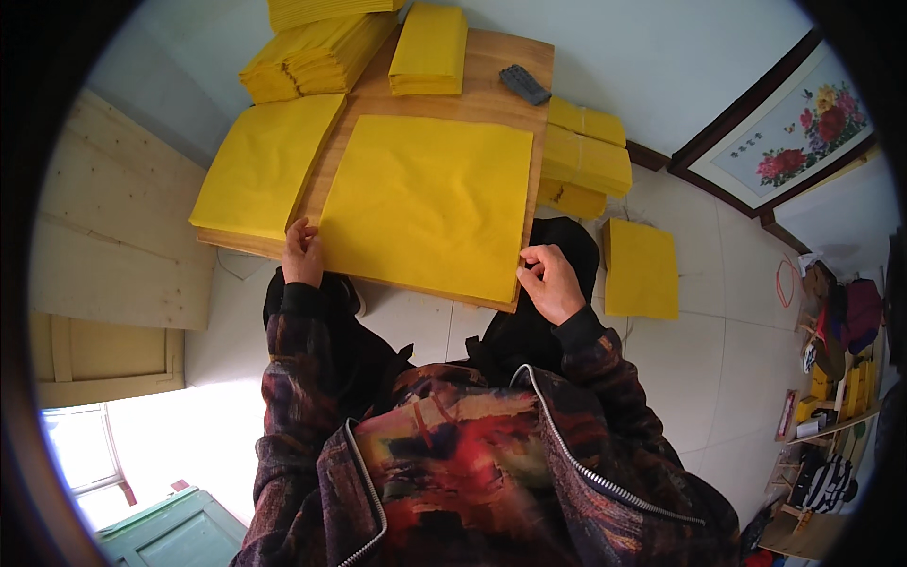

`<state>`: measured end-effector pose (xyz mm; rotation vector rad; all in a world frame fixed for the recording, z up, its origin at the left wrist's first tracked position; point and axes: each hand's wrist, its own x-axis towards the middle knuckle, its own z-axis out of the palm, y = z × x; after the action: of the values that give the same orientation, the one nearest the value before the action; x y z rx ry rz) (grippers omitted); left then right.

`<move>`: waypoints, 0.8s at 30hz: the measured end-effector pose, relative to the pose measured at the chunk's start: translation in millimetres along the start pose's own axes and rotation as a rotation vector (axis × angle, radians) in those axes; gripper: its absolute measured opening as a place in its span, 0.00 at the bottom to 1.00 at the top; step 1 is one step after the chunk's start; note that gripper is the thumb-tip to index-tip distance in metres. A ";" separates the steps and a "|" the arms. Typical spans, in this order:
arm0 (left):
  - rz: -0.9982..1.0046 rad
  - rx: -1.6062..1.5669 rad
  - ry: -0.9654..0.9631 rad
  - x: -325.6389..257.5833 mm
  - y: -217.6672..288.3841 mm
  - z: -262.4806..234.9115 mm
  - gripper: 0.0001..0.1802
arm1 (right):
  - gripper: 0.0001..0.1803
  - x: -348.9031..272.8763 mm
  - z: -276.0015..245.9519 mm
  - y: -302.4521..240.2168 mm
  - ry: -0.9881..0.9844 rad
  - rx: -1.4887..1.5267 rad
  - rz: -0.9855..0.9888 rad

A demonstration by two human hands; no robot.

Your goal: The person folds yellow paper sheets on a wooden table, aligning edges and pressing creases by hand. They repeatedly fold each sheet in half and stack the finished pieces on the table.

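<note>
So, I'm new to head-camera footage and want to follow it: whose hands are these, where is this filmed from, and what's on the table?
No machine here: these are a person's bare hands. The single picture comes from a fisheye camera worn on their head, looking down, so straight edges bend. On the wooden table lies a large yellow sheet, with more yellow sheets to its left, a yellow stack beyond it and a small dark grey object. The left hand is at the large sheet's near left corner, the right hand at its right edge; whether either grips is unclear.
</note>
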<state>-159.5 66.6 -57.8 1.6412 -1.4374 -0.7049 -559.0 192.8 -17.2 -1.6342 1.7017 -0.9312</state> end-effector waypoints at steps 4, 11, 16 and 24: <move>0.022 0.003 0.034 -1.4 0.7 1.1 0.22 | 0.13 -1.2 -1.5 -2.0 -0.012 0.007 -0.010; 0.018 0.074 0.026 -3.6 1.4 2.9 0.27 | 0.13 -3.7 0.9 -1.8 0.012 0.016 -0.022; 0.049 0.048 0.075 -5.1 -1.5 8.1 0.29 | 0.14 -3.7 5.1 -12.8 0.210 -0.242 -0.224; -0.093 -0.132 0.055 -8.4 15.3 -0.4 0.31 | 0.11 3.4 15.6 -46.1 -0.043 -0.517 -0.371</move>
<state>-168.6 74.7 -45.4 1.6200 -1.2553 -0.7848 -519.8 188.2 11.6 -2.3496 1.7352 -0.6334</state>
